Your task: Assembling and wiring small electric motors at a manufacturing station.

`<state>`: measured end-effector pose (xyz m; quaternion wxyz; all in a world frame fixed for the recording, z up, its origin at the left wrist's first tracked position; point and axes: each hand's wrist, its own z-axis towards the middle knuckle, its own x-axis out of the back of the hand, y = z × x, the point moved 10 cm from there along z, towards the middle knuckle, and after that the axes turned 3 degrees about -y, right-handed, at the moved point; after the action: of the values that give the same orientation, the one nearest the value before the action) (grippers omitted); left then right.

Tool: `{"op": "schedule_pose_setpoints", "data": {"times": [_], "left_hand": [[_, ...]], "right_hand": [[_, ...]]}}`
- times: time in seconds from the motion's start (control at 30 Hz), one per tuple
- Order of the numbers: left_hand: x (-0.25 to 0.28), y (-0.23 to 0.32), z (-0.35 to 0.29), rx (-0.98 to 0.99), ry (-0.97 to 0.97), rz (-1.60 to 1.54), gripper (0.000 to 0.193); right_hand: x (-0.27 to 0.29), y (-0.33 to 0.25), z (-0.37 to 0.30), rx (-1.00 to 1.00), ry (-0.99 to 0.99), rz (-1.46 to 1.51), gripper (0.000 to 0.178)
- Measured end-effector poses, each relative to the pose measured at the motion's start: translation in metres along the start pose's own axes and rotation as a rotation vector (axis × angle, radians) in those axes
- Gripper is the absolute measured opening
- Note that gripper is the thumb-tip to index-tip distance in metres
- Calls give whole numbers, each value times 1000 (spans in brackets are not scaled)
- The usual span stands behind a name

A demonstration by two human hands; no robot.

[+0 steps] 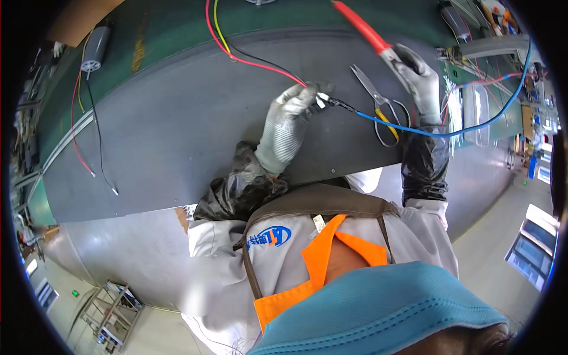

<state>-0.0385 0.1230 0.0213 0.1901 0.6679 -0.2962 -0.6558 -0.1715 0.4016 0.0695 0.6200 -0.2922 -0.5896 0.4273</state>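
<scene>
My left hand (287,121), in a pale grey glove, is closed on a bundle of wires (269,65) above the dark work mat. Red, black and yellow-green strands run up from it toward the far edge. Just right of the fingertips show small white pieces and a dark clip (342,103), from which a blue cable (426,134) curves right. My right hand (421,77), also gloved, grips a red-handled metal tool (384,50) whose red end points up and left; its exact kind is unclear. Between the hands lies a pair of scissors (378,103) with yellow on one handle.
A grey cylindrical motor (96,50) with red, yellow and black leads stands at the far left, and another motor (452,21) at the far right. Clear plastic (476,112) and a grey bar (503,46) lie beyond my right arm. The mat (160,118) ends near my body.
</scene>
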Motion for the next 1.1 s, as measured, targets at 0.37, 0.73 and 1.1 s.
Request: {"op": "schedule_pose_setpoints", "data": {"times": [0.37,0.73,1.1], "left_hand": [[-7,3,4,-2,-33,15,35],[5,0,-2,-25,41,-23,37],[-15,15,-3,106,109,558,33]], "right_hand": [[-110,-24,79,-50,-512,77,42],[47,1,-32,-56,59,-527,48],[-85,-131,-110,506,-735,215,52]]}}
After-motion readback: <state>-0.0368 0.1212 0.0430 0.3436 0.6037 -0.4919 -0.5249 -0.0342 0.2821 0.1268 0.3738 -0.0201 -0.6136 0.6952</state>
